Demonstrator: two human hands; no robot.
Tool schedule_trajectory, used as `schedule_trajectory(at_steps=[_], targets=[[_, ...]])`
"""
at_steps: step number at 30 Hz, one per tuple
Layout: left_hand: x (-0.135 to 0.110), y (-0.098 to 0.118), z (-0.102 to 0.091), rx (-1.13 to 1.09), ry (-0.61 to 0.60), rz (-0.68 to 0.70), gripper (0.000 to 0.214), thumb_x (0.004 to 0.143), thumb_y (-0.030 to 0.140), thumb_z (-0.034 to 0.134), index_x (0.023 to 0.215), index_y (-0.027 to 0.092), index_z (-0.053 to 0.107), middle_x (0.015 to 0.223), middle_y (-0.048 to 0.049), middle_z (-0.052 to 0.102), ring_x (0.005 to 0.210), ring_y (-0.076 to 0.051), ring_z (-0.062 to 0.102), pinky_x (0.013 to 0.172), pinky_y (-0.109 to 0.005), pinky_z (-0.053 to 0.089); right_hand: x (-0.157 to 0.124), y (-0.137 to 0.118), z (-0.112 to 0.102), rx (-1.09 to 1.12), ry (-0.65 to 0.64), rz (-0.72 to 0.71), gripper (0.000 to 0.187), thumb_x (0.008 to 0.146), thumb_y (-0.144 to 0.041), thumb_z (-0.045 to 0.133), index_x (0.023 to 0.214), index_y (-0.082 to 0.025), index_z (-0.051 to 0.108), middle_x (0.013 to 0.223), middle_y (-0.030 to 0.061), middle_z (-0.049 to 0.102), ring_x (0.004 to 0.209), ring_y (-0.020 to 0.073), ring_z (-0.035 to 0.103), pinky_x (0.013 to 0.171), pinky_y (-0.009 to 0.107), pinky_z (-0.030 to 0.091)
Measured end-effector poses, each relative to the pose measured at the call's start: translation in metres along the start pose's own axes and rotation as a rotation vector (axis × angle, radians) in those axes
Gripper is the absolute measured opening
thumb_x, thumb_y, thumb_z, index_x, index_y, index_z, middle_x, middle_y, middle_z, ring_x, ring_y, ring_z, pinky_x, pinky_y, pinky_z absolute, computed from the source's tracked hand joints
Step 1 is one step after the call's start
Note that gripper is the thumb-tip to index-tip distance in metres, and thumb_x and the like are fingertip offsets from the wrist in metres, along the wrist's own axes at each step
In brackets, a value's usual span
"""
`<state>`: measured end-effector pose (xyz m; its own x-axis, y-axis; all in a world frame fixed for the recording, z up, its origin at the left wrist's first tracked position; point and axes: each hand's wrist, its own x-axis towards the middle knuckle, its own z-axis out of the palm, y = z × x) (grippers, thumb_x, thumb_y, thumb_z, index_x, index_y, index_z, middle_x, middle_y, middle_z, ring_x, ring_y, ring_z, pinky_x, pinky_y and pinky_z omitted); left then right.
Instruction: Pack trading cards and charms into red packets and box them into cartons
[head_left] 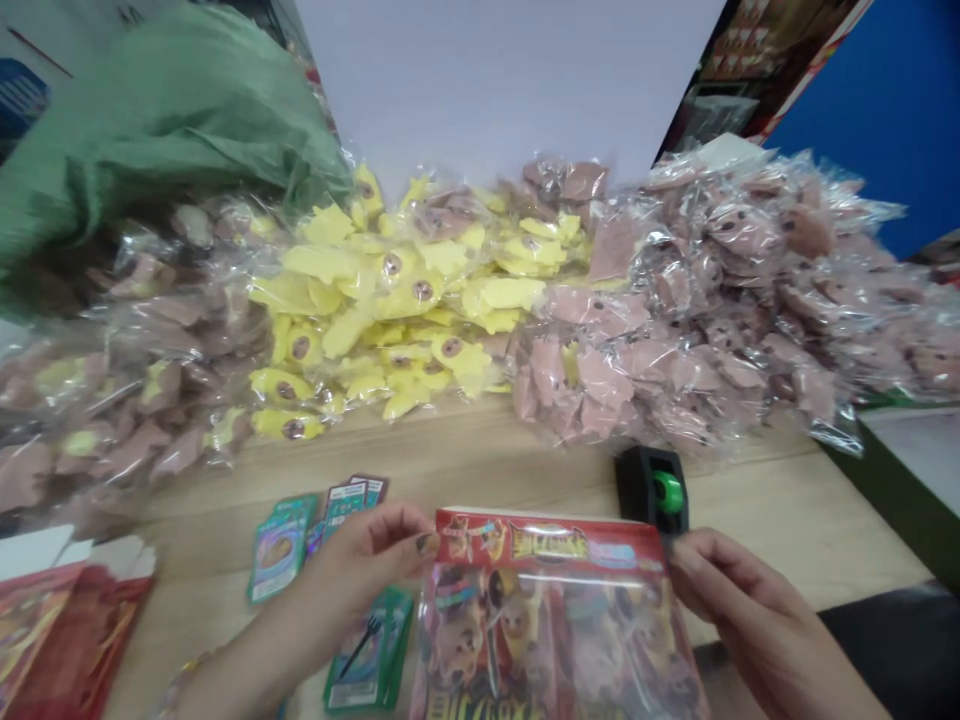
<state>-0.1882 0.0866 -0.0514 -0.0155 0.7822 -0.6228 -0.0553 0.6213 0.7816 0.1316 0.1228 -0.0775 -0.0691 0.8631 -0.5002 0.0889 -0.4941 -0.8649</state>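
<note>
A clear-fronted plastic bag [551,620] with a red printed header is held up near the front of the table, with small figures showing behind its clear front. My left hand [382,550] pinches the bag's upper left corner between thumb and fingers. At the upper right edge, my right hand [739,605] grips the same bag. Below my left wrist lie green-bordered cards [371,650]. More cards [281,550] are stacked to the left of that hand. Just behind the bag's right corner stands a black tape dispenser [651,485] with a green core.
Across the back are heaps of wrapped yellow toys [382,300] and wrapped pink toys [720,300]. More wrapped pink pieces [142,350] lie at left, under a green cloth or sack [180,110]. Red open boxes [82,630] stand at front left.
</note>
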Motion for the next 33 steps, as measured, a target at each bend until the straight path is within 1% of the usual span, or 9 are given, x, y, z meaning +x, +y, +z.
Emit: schedule_trajectory(at_steps=[1, 4, 8, 11, 15, 20, 24, 28, 33], targets=[[0.003, -0.002, -0.001, -0.003, 0.023, -0.027, 0.028, 0.059, 0.040, 0.072, 0.066, 0.016, 0.059, 0.060, 0.0021, 0.057, 0.057, -0.010, 0.049, 0.057, -0.021, 0.037, 0.002, -0.001, 0.003, -0.012, -0.006, 0.026, 0.033, 0.072, -0.045, 0.062, 0.058, -0.018, 0.050, 0.054, -0.0034, 0.040, 0.053, 0.0095, 0.033, 0.049, 0.021, 0.029], [0.012, -0.008, -0.003, -0.008, 0.024, -0.054, 0.026, 0.058, 0.036, 0.073, 0.068, 0.015, 0.061, 0.062, 0.0018, 0.058, 0.057, -0.009, 0.049, 0.057, -0.020, 0.036, 0.008, -0.001, 0.008, 0.002, -0.012, 0.058, 0.035, 0.070, -0.047, 0.064, 0.058, -0.017, 0.049, 0.051, -0.0040, 0.042, 0.050, 0.0081, 0.033, 0.048, 0.021, 0.026], [0.017, -0.008, -0.003, -0.013, 0.021, -0.101, 0.025, 0.058, 0.033, 0.073, 0.069, 0.014, 0.060, 0.061, 0.0024, 0.058, 0.056, -0.008, 0.049, 0.055, -0.019, 0.036, 0.011, -0.005, 0.010, -0.027, 0.009, 0.045, 0.036, 0.068, -0.047, 0.065, 0.057, -0.016, 0.049, 0.047, -0.0050, 0.042, 0.046, 0.0067, 0.033, 0.046, 0.020, 0.024], [0.016, -0.004, -0.002, -0.009, 0.024, -0.105, 0.025, 0.059, 0.033, 0.073, 0.068, 0.014, 0.061, 0.062, 0.0015, 0.060, 0.056, -0.009, 0.050, 0.056, -0.019, 0.037, 0.010, -0.009, 0.010, -0.055, 0.008, 0.039, 0.037, 0.067, -0.048, 0.065, 0.056, -0.017, 0.050, 0.045, -0.0046, 0.043, 0.045, 0.0071, 0.035, 0.046, 0.020, 0.026], [0.014, 0.000, 0.000, 0.035, 0.036, -0.081, 0.021, 0.059, 0.031, 0.070, 0.068, 0.014, 0.063, 0.063, 0.0006, 0.061, 0.058, -0.010, 0.053, 0.057, -0.020, 0.039, 0.009, -0.009, 0.007, -0.077, 0.015, 0.084, 0.040, 0.063, -0.052, 0.067, 0.053, -0.017, 0.050, 0.044, -0.0035, 0.044, 0.044, 0.0082, 0.036, 0.044, 0.021, 0.028], [0.014, -0.001, -0.002, 0.074, 0.034, -0.071, 0.018, 0.059, 0.030, 0.067, 0.066, 0.014, 0.063, 0.060, 0.0006, 0.061, 0.055, -0.011, 0.053, 0.056, -0.021, 0.039, 0.014, -0.003, 0.004, -0.098, 0.015, 0.115, 0.041, 0.060, -0.055, 0.068, 0.050, -0.018, 0.052, 0.045, -0.0019, 0.043, 0.046, 0.0096, 0.036, 0.043, 0.022, 0.031], [0.015, -0.001, -0.002, 0.064, 0.024, -0.072, 0.014, 0.060, 0.028, 0.065, 0.066, 0.015, 0.062, 0.059, 0.0017, 0.061, 0.054, -0.010, 0.052, 0.055, -0.021, 0.038, 0.015, -0.005, 0.005, -0.111, 0.023, 0.119, 0.044, 0.056, -0.058, 0.067, 0.047, -0.018, 0.052, 0.044, -0.0006, 0.042, 0.045, 0.0100, 0.036, 0.042, 0.023, 0.031], [0.017, 0.000, -0.001, 0.020, 0.023, -0.106, 0.014, 0.060, 0.027, 0.065, 0.064, 0.015, 0.058, 0.057, 0.0030, 0.060, 0.052, -0.009, 0.052, 0.056, -0.020, 0.039, 0.015, -0.004, 0.004, -0.128, 0.024, 0.118, 0.044, 0.056, -0.058, 0.067, 0.047, -0.018, 0.053, 0.044, -0.0001, 0.043, 0.045, 0.0106, 0.037, 0.042, 0.023, 0.033], [0.020, 0.004, 0.004, 0.000, 0.030, -0.135, 0.015, 0.056, 0.025, 0.065, 0.061, 0.014, 0.055, 0.054, 0.0029, 0.059, 0.051, -0.008, 0.052, 0.055, -0.020, 0.040, 0.015, -0.001, 0.004, -0.143, 0.035, 0.077, 0.042, 0.059, -0.056, 0.067, 0.048, -0.019, 0.053, 0.043, -0.0005, 0.043, 0.043, 0.0103, 0.038, 0.042, 0.023, 0.033]])
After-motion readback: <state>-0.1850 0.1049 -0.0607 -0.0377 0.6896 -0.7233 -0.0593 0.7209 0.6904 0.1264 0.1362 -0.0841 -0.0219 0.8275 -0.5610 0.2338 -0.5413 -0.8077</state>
